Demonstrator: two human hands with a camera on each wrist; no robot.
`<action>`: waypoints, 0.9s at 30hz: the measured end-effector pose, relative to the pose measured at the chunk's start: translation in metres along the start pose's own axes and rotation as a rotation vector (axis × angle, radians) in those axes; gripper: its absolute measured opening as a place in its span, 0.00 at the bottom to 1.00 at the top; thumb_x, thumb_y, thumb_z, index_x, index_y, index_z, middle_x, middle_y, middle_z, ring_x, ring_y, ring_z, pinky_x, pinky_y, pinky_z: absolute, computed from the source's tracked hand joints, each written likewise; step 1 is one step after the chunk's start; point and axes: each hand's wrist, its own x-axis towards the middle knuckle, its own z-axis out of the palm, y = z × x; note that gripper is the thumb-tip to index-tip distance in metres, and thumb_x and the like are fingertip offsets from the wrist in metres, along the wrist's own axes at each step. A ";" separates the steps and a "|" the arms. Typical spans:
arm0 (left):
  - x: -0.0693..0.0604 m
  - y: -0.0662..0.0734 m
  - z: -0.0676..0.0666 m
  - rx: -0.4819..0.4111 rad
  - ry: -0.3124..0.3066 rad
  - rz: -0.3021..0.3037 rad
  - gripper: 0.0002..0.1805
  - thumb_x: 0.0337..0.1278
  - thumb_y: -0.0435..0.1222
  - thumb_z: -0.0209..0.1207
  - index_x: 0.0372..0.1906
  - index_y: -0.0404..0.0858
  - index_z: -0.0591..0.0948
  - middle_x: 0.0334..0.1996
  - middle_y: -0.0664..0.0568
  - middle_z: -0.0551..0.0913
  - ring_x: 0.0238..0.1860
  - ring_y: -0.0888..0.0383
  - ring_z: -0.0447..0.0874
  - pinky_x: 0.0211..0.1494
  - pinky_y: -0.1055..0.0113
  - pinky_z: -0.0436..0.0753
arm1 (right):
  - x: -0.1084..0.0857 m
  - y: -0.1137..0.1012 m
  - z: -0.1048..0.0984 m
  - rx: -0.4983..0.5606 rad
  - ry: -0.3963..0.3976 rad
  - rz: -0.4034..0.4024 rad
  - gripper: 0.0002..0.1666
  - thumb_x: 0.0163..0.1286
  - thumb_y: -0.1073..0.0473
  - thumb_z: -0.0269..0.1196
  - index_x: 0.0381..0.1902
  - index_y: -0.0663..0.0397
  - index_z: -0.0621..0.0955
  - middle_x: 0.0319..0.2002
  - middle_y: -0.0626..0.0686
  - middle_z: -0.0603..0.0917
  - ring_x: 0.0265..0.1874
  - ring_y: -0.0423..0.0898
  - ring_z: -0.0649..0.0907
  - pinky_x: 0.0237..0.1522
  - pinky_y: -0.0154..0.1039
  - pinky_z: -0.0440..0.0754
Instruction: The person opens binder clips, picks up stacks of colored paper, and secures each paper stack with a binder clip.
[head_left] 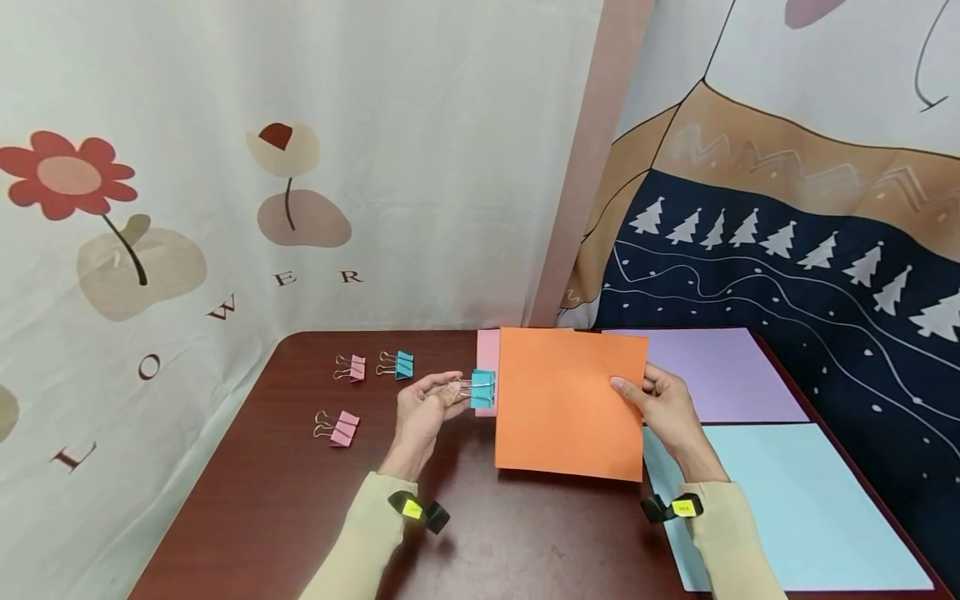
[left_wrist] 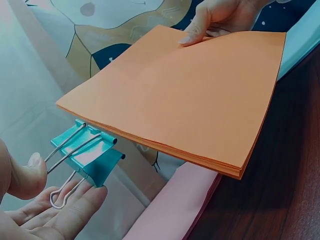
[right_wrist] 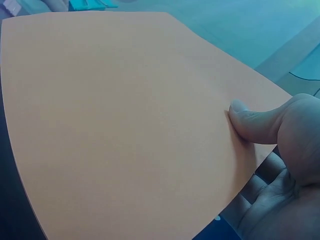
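Pinching a blue binder clip [head_left: 484,389], left fingers [left_wrist: 84,207] slightly parted, right fingers [right_wrist: 257,126] gripping orange sheets [head_left: 562,404] at their edge

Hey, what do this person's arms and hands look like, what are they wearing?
Pale cream fabric sleeves cover both forearms. Near each cuff sits a small black wrist device with a bright yellow label. The left hand and right hand are bare, with no gloves.

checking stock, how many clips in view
4: one blue clip in the left hand; on the table, another blue clip, a far pink clip, a near pink clip. Orange paper may hide more.
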 end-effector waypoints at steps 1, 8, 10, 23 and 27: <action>0.000 0.000 0.001 0.000 -0.002 0.000 0.16 0.68 0.22 0.57 0.57 0.20 0.80 0.45 0.36 0.89 0.37 0.59 0.91 0.45 0.61 0.91 | 0.000 0.000 0.000 -0.003 0.001 -0.001 0.33 0.70 0.45 0.68 0.66 0.55 0.77 0.37 0.40 0.90 0.32 0.41 0.88 0.32 0.41 0.89; -0.003 -0.001 0.004 -0.003 -0.017 -0.002 0.15 0.68 0.21 0.56 0.56 0.21 0.80 0.44 0.36 0.90 0.36 0.59 0.91 0.46 0.60 0.91 | -0.001 -0.001 0.002 -0.010 0.005 -0.007 0.31 0.71 0.45 0.68 0.66 0.54 0.78 0.36 0.41 0.90 0.31 0.41 0.87 0.30 0.40 0.88; -0.004 -0.001 0.005 -0.003 -0.019 -0.003 0.15 0.67 0.21 0.56 0.57 0.20 0.79 0.43 0.37 0.90 0.36 0.60 0.91 0.46 0.60 0.91 | -0.001 -0.001 0.003 -0.008 0.006 -0.007 0.30 0.71 0.46 0.68 0.65 0.54 0.78 0.36 0.41 0.90 0.30 0.41 0.87 0.30 0.40 0.87; -0.007 0.000 0.009 -0.016 -0.019 -0.023 0.16 0.68 0.20 0.55 0.58 0.18 0.77 0.43 0.40 0.91 0.36 0.61 0.90 0.46 0.60 0.91 | -0.002 -0.001 0.006 -0.005 0.009 -0.020 0.30 0.72 0.48 0.68 0.66 0.56 0.78 0.41 0.47 0.91 0.35 0.40 0.87 0.36 0.37 0.88; -0.007 -0.001 0.010 -0.011 -0.019 -0.037 0.17 0.68 0.20 0.55 0.58 0.18 0.77 0.46 0.37 0.89 0.36 0.61 0.90 0.44 0.63 0.91 | -0.002 -0.002 0.007 -0.008 0.015 -0.017 0.30 0.72 0.49 0.68 0.66 0.56 0.78 0.42 0.49 0.91 0.34 0.40 0.87 0.35 0.37 0.88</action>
